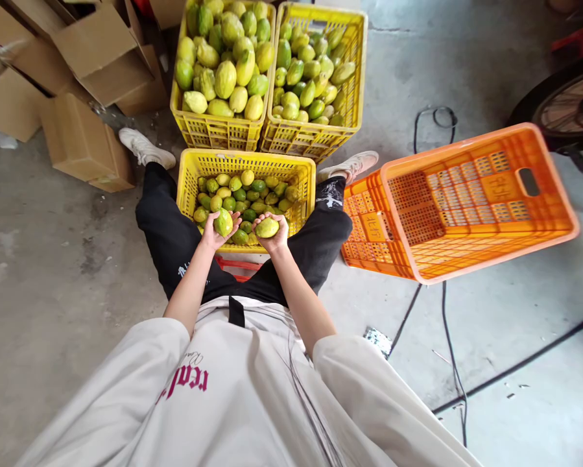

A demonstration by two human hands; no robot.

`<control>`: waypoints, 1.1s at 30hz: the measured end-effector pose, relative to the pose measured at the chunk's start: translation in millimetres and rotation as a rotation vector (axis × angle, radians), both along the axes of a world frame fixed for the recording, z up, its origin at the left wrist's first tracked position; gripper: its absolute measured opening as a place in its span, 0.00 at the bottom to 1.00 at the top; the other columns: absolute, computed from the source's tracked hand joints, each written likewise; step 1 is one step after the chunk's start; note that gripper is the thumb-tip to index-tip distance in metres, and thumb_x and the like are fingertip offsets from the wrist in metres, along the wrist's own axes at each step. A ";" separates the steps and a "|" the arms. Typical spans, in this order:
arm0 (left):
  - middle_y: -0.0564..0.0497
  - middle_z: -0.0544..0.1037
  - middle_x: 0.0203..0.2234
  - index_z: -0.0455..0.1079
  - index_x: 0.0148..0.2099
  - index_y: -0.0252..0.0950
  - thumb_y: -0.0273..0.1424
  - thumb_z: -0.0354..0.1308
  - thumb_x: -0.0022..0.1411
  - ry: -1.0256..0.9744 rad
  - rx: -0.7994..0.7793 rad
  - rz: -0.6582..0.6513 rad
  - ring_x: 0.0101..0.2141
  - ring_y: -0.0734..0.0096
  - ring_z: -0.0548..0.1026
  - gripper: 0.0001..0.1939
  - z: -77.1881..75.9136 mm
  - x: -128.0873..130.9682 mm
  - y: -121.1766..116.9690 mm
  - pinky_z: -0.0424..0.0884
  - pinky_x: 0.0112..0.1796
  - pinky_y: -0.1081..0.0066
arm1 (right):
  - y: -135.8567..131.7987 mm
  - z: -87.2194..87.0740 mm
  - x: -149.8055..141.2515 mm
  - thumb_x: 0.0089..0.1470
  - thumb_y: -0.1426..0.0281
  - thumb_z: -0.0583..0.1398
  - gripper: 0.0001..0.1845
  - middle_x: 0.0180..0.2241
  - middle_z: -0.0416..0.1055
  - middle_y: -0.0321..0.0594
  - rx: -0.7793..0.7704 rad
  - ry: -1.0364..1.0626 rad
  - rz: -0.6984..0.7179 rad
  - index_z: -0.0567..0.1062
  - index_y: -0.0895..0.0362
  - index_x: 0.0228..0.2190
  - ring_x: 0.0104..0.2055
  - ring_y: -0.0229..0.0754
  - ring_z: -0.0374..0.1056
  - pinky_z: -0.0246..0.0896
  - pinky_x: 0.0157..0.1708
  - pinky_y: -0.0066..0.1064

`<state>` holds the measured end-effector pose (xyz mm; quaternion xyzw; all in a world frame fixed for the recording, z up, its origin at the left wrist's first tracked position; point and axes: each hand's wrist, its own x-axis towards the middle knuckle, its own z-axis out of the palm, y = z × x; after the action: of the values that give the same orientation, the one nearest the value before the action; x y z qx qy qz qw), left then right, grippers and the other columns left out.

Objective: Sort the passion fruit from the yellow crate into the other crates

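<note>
I sit with a yellow crate [189, 172] between my legs, partly filled with small green and yellow fruits. My left hand [214, 235] is closed around one green-yellow fruit [223, 222] at the crate's near edge. My right hand [276, 237] grips another yellowish fruit [267, 227] beside it. Both hands hover just above the crate's front rim.
Two fuller yellow crates, the left crate [208, 133] and the right crate [315, 139], stand behind it, heaped with larger fruits. A tilted orange crate [466, 207] without fruit lies to the right. Cardboard boxes [82, 71] pile at the upper left. Cables [447, 337] run across the concrete floor, and a wheel [563, 104] shows far right.
</note>
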<state>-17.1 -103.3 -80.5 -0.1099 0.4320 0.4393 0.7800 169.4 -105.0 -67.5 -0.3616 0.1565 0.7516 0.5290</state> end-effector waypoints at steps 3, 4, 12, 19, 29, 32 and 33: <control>0.48 0.79 0.29 0.74 0.46 0.34 0.37 0.50 0.73 -0.005 0.021 -0.072 0.23 0.71 0.77 0.14 1.0 -0.7 0.1 0.74 0.24 0.75 | 0.6 2.3 -0.5 0.53 0.72 0.54 0.05 0.21 0.70 0.36 -0.039 -0.032 0.043 0.67 0.53 0.26 0.23 0.40 0.69 0.71 0.26 0.29; 0.49 0.77 0.27 0.74 0.45 0.34 0.37 0.49 0.74 -0.013 0.031 -0.094 0.21 0.73 0.75 0.15 1.3 -0.9 0.2 0.72 0.21 0.76 | 0.9 3.5 -0.9 0.53 0.72 0.53 0.06 0.21 0.70 0.36 -0.056 -0.041 0.054 0.67 0.53 0.26 0.23 0.40 0.68 0.70 0.25 0.29; 0.43 0.81 0.31 0.77 0.54 0.32 0.46 0.44 0.77 -0.062 0.052 -0.027 0.29 0.62 0.81 0.27 3.1 -2.4 0.8 0.80 0.31 0.66 | 1.4 -0.5 -4.0 0.64 0.64 0.51 0.14 0.21 0.69 0.38 -0.282 -0.093 0.092 0.70 0.54 0.28 0.23 0.43 0.68 0.72 0.25 0.34; 0.44 0.85 0.34 0.77 0.60 0.35 0.39 0.45 0.78 -0.029 -0.003 0.069 0.45 0.55 0.86 0.23 -2.7 4.5 2.8 0.82 0.52 0.53 | 1.4 -9.2 -0.3 0.70 0.64 0.52 0.14 0.32 0.79 0.41 -0.120 -0.072 0.019 0.76 0.54 0.40 0.31 0.42 0.76 0.77 0.32 0.32; 0.49 0.78 0.25 0.73 0.38 0.36 0.47 0.49 0.79 0.036 0.033 -0.080 0.20 0.73 0.75 0.24 -2.1 -0.6 -1.6 0.71 0.22 0.76 | 1.2 -5.7 -6.6 0.68 0.62 0.60 0.14 0.26 0.77 0.40 -0.116 0.019 0.164 0.73 0.55 0.31 0.28 0.41 0.75 0.78 0.26 0.29; 0.50 0.75 0.23 0.74 0.39 0.36 0.50 0.52 0.77 0.026 0.029 -0.109 0.20 0.72 0.74 0.24 -3.5 -2.0 -0.1 0.71 0.22 0.75 | 2.7 -10.0 -6.3 0.67 0.65 0.60 0.12 0.26 0.77 0.38 -0.173 0.001 0.175 0.72 0.54 0.30 0.24 0.38 0.72 0.74 0.22 0.26; 0.49 0.76 0.24 0.75 0.41 0.35 0.52 0.51 0.76 0.021 0.026 -0.106 0.22 0.69 0.76 0.25 -3.5 -2.5 0.4 0.73 0.24 0.73 | 2.9 -11.9 -6.0 0.68 0.66 0.60 0.12 0.25 0.76 0.37 -0.195 -0.008 0.177 0.72 0.54 0.30 0.23 0.38 0.71 0.72 0.22 0.25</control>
<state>-19.6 -102.9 -84.0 -0.0722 0.4398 0.4042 0.7988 163.4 -102.1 -79.4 -0.4268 0.1941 0.7750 0.4237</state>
